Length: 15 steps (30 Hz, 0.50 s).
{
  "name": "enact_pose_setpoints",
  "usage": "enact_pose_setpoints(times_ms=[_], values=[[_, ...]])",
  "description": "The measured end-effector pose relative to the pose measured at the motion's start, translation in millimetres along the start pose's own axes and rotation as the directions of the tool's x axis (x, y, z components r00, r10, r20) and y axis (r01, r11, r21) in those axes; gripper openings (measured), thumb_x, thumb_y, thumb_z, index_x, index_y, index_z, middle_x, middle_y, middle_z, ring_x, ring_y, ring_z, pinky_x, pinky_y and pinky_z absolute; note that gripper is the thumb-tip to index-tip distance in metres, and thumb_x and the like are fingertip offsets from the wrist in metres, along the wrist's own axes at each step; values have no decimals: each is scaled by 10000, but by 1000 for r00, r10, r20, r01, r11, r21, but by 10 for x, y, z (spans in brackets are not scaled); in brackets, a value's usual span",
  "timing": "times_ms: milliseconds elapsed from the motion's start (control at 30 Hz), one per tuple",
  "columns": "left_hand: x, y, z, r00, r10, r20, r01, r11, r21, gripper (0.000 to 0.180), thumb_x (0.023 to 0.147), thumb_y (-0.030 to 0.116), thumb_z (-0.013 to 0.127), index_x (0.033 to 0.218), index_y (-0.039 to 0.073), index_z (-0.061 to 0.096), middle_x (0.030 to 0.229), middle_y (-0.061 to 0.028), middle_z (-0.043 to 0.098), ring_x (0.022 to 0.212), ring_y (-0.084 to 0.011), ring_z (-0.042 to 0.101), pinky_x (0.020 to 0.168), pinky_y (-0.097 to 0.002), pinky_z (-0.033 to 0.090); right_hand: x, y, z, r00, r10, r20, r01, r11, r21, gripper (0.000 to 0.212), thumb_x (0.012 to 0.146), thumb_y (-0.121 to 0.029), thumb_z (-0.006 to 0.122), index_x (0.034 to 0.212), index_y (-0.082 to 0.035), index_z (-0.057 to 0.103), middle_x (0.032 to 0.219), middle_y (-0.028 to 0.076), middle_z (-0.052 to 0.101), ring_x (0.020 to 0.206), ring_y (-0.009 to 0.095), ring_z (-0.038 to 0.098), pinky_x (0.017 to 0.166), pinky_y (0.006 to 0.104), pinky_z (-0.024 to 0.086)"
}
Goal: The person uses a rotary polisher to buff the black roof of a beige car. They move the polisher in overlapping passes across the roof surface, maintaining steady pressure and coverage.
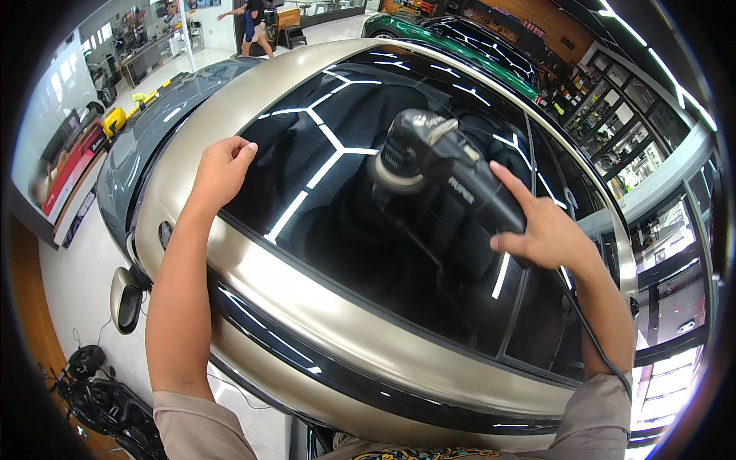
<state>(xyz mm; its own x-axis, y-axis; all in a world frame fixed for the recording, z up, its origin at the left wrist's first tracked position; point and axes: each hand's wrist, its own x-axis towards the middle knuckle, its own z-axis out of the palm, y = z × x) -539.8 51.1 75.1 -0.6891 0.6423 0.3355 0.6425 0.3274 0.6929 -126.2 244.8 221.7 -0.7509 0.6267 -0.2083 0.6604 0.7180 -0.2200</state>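
- Right hand (546, 230): closed around the rear handle of a black machine polisher (441, 165), index finger stretched forward along the housing, thumb hooked low on the grip.
- Machine polisher: lying over the black glass roof panel (360, 230), round pad end pointing away from the person and resting on the glass (pad face itself hidden).
- Power cord (594, 337): running from the handle back along the right forearm toward the sleeve.
- Left hand (222, 170): holding nothing, fingers curled under, knuckles pressed on the front left corner of the glass where it meets the champagne-coloured car body (253, 276).
- Glass roof panel: glossy, mirroring white ceiling light strips in a branching pattern.
- Side mirror (124, 299): low on the left edge of the car, above the pale floor.
- Green car (452, 42): parked beyond the roof, upper centre.
- Another person (253, 23): standing far off at the top of the view, well apart from the work.
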Motion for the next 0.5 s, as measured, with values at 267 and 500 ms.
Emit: enact_pose_setpoints(times_ms=[267,500], values=[[-44,81,-83,995,-92,34,92,996,9,345,986,282,644,1057,-45,728,863,-166,719,798,-253,670,790,-370,525,1080,345,-298,990,61,-129,-68,997,-46,1090,721,-434,786,1648,-229,250,1220,322,669,1119,433,673,1004,440,502],[-18,101,-49,994,-104,18,104,995,3,334,990,276,646,1033,-46,724,819,-140,697,765,-225,643,762,-364,516,1885,697,-392,976,85,-198,-84,996,16,1060,738,-348,789,1650,-187,274,1442,259,557,1286,355,562,1089,380,412]])
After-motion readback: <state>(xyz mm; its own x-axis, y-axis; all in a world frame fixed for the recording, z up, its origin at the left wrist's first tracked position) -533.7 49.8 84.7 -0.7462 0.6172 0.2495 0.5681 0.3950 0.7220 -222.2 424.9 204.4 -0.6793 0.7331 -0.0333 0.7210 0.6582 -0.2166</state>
